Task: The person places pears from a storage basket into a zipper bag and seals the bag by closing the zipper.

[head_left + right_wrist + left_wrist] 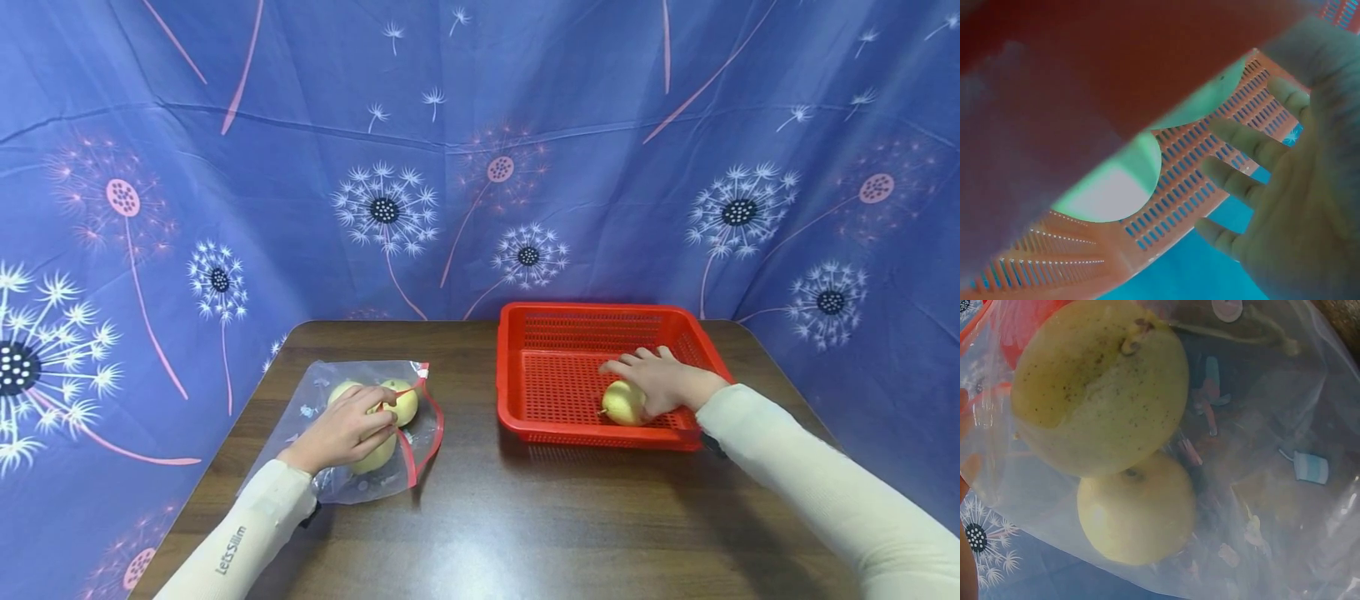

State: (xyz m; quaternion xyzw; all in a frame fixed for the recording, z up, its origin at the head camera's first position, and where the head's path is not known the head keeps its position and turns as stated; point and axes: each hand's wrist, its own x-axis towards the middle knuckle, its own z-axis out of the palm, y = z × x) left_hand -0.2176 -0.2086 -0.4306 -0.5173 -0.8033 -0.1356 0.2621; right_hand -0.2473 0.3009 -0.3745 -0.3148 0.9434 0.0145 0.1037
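On the left of the table, a clear zip bag (300, 412) with red strips along its mouth holds yellow-green pears (406, 407). My left hand (347, 429) lies over the bag, its curled fingers gripping the plastic near the mouth. Through the film, the left wrist view shows a speckled pear (1100, 394) and a paler one (1138, 509). My right hand (663, 383) reaches into a red basket (517, 427) beside a pear (622, 403). The right wrist view shows its fingers (1235, 181) spread, apart from two pale fruits (1119, 187) partly hidden by a red rim.
The brown wooden table (480, 508) carries the bag on the left and the basket at the back right. A blue cloth (450, 167) printed with dandelions hangs behind the table and along its sides.
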